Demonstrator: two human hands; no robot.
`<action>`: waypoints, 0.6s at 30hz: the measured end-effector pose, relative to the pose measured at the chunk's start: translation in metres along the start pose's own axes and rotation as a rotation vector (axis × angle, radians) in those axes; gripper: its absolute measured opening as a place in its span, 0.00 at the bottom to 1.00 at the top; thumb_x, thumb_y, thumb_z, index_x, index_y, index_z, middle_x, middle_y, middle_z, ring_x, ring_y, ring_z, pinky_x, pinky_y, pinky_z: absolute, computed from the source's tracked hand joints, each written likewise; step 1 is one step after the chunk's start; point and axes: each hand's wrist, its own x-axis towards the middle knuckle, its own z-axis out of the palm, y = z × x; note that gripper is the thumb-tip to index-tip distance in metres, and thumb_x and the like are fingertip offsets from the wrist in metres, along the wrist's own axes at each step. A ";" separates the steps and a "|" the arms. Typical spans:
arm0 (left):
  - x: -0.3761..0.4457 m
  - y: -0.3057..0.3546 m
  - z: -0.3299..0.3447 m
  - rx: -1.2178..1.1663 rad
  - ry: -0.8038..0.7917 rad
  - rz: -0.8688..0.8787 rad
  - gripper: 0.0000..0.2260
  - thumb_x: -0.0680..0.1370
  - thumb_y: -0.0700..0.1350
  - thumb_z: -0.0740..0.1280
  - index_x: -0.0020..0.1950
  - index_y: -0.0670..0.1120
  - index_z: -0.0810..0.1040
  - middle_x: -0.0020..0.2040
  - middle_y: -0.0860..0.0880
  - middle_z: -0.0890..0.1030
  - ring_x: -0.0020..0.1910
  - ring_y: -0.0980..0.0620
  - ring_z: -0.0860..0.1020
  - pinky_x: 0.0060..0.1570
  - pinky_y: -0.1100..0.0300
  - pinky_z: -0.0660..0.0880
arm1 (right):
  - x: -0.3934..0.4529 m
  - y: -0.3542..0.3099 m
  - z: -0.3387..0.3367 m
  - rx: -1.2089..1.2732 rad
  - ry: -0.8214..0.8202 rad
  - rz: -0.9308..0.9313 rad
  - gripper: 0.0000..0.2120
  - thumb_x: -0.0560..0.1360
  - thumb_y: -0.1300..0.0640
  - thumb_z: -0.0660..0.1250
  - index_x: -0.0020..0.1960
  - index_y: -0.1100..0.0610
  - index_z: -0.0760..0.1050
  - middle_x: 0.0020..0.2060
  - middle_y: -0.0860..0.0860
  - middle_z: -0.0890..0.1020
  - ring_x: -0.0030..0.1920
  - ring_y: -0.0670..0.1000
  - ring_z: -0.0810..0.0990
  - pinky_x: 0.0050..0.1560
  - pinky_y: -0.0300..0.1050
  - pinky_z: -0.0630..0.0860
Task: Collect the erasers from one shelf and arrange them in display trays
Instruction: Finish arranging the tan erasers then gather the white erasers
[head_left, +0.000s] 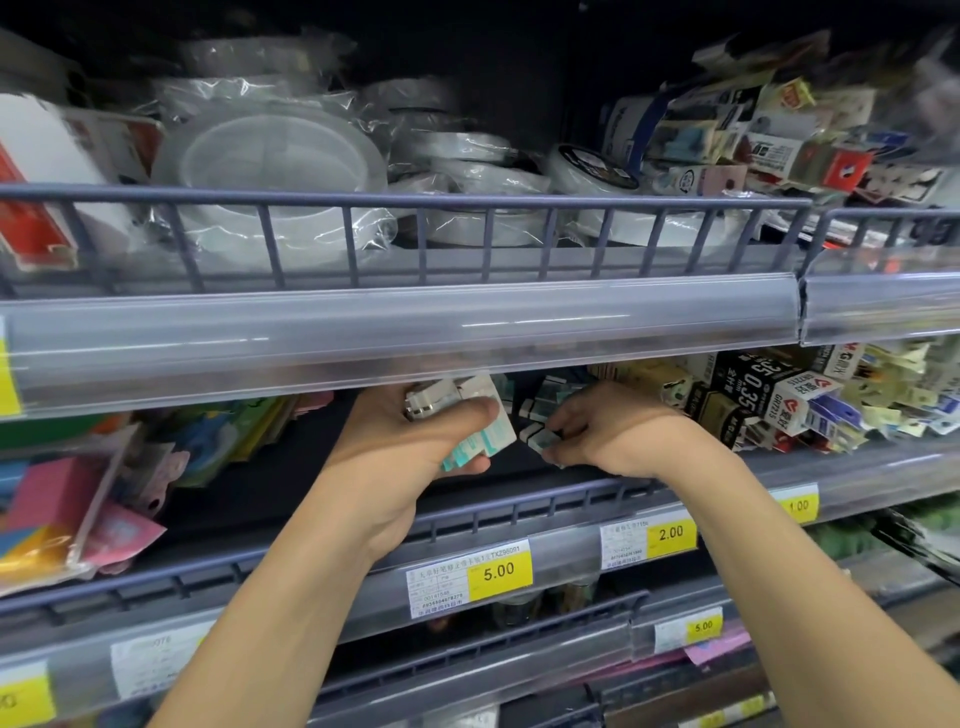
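- White and teal erasers (470, 421), small wrapped blocks, sit stacked in the left hand (415, 441); its fingers curl under the pile and the thumb presses across the top.
- Just beside it, the right hand (618, 436) reaches over the shelf's front rail (519, 512), its fingertips pinching one more eraser (540, 439) low on the dark shelf floor.
- More loose erasers (545, 402) lie behind that one, toward the back of the shelf, between the two hands.
- Both hands are inside the middle shelf, under the clear plastic price strip (405, 338) of the shelf above, which hides the tops of the things farther back.
- Along the right end of the same shelf, small black, white and yellow boxes (769, 400) are heaped in a jumble, touching one another.
- Toward the left end, flat coloured packets (67, 499) in glossy sleeves lean against the rail.
- On the upper shelf, behind a grey wire rail (395, 208), lie round rolls in crinkled clear film (275, 166); stickers and cards (779, 135) pile up at its right.
- Yellow price tags (500, 571) marked 5.00 and 2.00 sit in the strip below the wrists.
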 end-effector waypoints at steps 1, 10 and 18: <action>-0.001 0.000 0.000 -0.003 -0.004 0.005 0.07 0.74 0.37 0.78 0.44 0.49 0.86 0.42 0.49 0.89 0.41 0.51 0.88 0.35 0.61 0.82 | 0.001 -0.001 0.001 0.001 0.001 -0.001 0.21 0.72 0.47 0.75 0.64 0.49 0.79 0.58 0.45 0.82 0.54 0.49 0.80 0.56 0.40 0.76; -0.022 0.007 -0.014 -0.023 -0.030 0.082 0.11 0.73 0.37 0.78 0.53 0.45 0.84 0.45 0.49 0.89 0.43 0.51 0.88 0.34 0.61 0.81 | -0.027 -0.003 0.013 0.408 0.391 -0.172 0.09 0.73 0.58 0.74 0.48 0.47 0.78 0.46 0.44 0.85 0.47 0.47 0.83 0.51 0.45 0.79; -0.075 0.006 -0.055 -0.038 -0.170 0.171 0.13 0.68 0.44 0.80 0.51 0.54 0.87 0.47 0.47 0.88 0.41 0.50 0.86 0.33 0.60 0.79 | -0.116 -0.014 0.057 1.018 0.422 -0.409 0.13 0.73 0.55 0.74 0.58 0.48 0.81 0.49 0.48 0.85 0.45 0.47 0.82 0.40 0.39 0.78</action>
